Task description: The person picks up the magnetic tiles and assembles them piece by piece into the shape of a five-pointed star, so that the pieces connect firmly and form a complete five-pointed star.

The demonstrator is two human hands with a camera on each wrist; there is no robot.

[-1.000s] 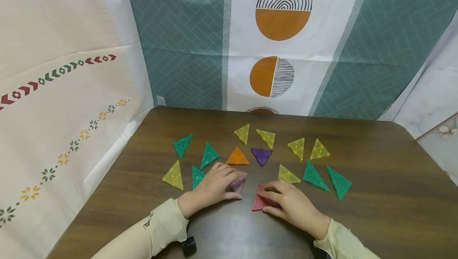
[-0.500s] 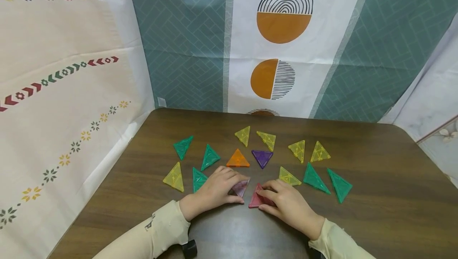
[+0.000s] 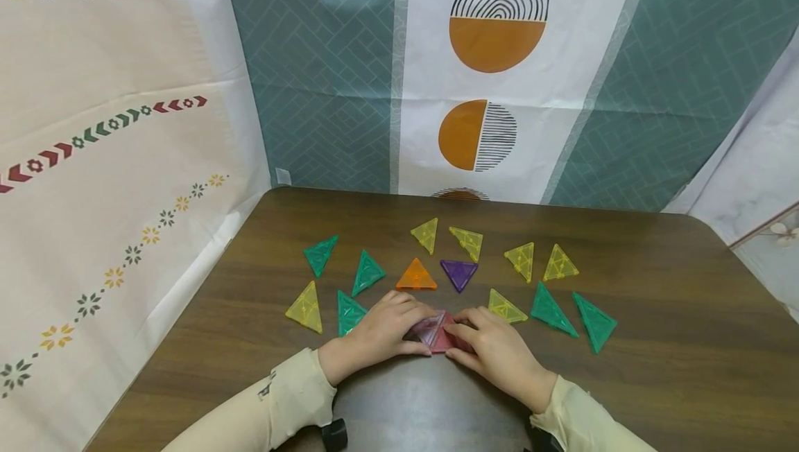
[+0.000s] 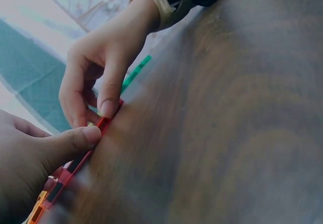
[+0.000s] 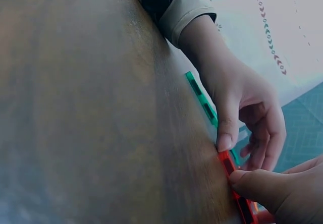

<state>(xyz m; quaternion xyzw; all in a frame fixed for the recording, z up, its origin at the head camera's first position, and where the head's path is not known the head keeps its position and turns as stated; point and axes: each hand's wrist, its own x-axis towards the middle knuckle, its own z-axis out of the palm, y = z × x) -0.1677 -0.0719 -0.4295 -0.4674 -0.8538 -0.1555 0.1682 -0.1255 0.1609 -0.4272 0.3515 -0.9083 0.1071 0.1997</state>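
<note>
1. Pale pink triangle (image 3: 428, 329): between the two hands, edge against red triangle (image 3: 441, 343).
2. Left hand (image 3: 392, 325): thumb and fingers pinching pale pink triangle.
3. Right hand (image 3: 501, 349): thumb and fingers pinching red triangle.
4. Just beyond the grips: orange triangle (image 3: 416, 276), purple triangle (image 3: 459, 274).
5. Beside left hand: green triangle (image 3: 350, 311), partly hidden.
6. Just beyond right hand: yellow triangle (image 3: 505, 307).
7. Under both hands: brown table (image 3: 699, 341).
</note>
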